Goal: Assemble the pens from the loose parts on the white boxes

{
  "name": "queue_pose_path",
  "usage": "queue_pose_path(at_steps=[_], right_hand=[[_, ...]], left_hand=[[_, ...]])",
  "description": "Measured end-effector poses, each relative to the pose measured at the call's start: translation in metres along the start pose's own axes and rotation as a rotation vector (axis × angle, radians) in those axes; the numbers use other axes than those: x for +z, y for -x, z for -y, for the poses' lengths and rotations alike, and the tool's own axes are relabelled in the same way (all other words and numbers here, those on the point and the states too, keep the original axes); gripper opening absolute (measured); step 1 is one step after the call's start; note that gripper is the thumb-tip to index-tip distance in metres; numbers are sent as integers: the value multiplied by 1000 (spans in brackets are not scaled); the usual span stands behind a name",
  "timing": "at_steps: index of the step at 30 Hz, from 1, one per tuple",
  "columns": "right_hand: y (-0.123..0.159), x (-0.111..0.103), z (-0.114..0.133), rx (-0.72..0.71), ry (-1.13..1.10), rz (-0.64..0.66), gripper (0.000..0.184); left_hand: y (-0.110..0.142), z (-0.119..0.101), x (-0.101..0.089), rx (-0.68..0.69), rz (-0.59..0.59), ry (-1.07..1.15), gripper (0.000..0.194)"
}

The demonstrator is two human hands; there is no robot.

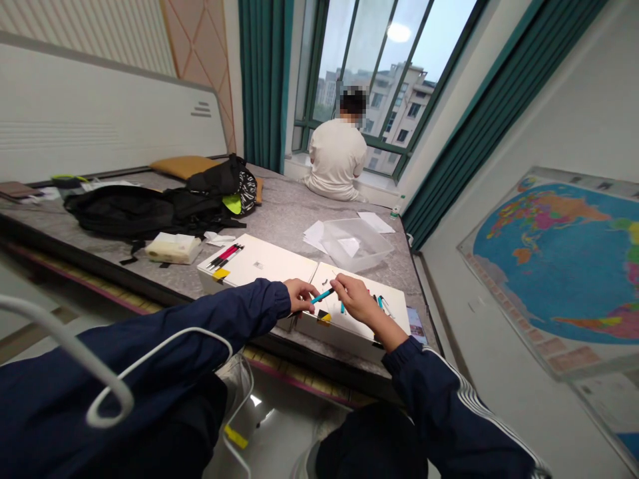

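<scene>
I am looking across a grey bed platform (pixel 279 219) in a bedroom, with a tall window and green curtains far beyond my hands, another person (pixel 335 159) sitting with their back to me at the sill, and a world map (pixel 559 259) on the wall off to the right. Just under my hands lie two flat white boxes side by side. The left white box (pixel 264 263), just beyond my left hand, carries a small bundle of red and black pens (pixel 225 255) at its far left corner, which I judge to be finished ones set aside. The right white box (pixel 349 319), beneath my right hand, has a few loose teal pen parts (pixel 382 303) lying just past the wrist, so I judge some work is left. Between the hands I hold a teal pen (pixel 322 295) level above the seam of the boxes. My left hand (pixel 299 294) pinches its near end between thumb and fingertips, other fingers curled in; my right hand (pixel 355 298) pinches the far end, knuckles up, wrist bent slightly down. Both forearms reach forward in dark blue sleeves. A clear plastic tub (pixel 355 243) sits farther out, beyond the right hand, and black bags (pixel 150 209) lie well off to the left.
</scene>
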State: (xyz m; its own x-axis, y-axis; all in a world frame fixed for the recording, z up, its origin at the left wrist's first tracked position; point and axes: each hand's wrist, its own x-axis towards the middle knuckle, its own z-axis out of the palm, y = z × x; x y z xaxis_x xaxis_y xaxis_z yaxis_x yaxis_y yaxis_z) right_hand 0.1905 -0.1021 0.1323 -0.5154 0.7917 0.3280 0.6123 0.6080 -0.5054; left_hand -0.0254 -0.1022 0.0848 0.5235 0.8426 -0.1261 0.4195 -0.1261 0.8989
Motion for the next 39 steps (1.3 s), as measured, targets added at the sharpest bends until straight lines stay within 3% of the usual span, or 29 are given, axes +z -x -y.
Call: queue_pose_path(at_steps=[3,7,10,15,25,33,39], right_hand=[[1,4,-2,14,64,16,44],[5,6,-8,115,-35,99,55],[9,0,-7,129,-87,100,46],[14,-6,-2,34,-14,106,25],[18,24,0,168,-126,70,56],[22,21,4,71,64,-34,36],[25,28,1,153,114,-28,45]], left_hand=[[0,-1,1,4,-39,-92,37],[0,-1,0,-22,-56,-63,36],[1,-1,-1,-49,-78,-2,36],[0,2,0,-70,-77,23,38],[1,-1,4,6,-136,-192,21],[3,-3,9,-26,-47,-46,22],[6,-11,8,-55,-70,-164,20]])
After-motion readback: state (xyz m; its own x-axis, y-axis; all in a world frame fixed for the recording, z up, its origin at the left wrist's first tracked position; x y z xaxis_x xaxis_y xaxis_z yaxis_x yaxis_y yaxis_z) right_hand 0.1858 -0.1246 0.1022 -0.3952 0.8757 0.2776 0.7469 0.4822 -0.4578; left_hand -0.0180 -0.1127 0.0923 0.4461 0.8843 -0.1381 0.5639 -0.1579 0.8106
